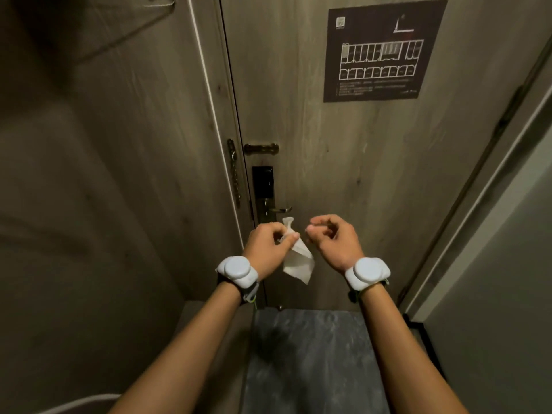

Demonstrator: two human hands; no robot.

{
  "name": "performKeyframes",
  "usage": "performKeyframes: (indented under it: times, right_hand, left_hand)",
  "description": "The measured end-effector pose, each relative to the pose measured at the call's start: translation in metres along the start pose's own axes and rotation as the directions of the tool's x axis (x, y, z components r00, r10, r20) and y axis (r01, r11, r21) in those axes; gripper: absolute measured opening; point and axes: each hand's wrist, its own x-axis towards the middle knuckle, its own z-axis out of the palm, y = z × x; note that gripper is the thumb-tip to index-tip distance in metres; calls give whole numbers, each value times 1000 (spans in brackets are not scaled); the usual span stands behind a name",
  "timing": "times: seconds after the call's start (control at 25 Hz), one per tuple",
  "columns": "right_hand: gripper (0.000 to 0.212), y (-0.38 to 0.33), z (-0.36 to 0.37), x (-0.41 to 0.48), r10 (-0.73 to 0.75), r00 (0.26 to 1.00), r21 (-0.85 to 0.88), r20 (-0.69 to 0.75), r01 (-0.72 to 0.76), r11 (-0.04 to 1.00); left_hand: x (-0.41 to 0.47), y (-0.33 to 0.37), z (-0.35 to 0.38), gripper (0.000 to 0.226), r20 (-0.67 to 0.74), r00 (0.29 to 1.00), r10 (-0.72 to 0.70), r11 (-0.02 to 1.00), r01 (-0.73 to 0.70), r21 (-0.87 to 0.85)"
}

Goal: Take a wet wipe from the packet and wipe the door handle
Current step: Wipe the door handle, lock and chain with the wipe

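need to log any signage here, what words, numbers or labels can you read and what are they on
Nothing can be quoted as it reads.
Dark sign on the door: a white floor plan and lines of small text under it, too blurred to read.
Small square mark at the sign's top left: unreadable.
Lock plate, wet wipe: no text visible.

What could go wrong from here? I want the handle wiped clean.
The left hand pinches the wipe by its bunched top only, so it could slip and fall to the floor. The wipe hangs crumpled, so it may clean the handle poorly. The right hand holds nothing.
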Motion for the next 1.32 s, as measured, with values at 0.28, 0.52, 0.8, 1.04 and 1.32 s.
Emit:
performKeyframes:
  times: [0.28,0.52,0.8,1.04,1.32]
  right_hand:
    - [13,5,-15,84,-88,957,-117,277,124,985]
    - [12,8,-14,139,-78,907,-40,413,104,994]
    - [11,8,19,177,-42,908,-47,416,68,997]
    - [4,25,59,213,61,964,-140,260,-25,990]
    - [11,69,106,248,164,983,-66,86,-159,985]
  left_hand:
    - [87,-9,19,23,-43,995,-92,993,88,-83]
    - [133,-20,26,32,-84,981,-175,974,160,-158]
    - [169,-51,16,30,-103,968,-227,945,193,-264]
    - [189,-103,-5,23,-99,963,-249,931,210,-297]
    - [220,-200,-36,26,-92,881,-464,877,443,-186]
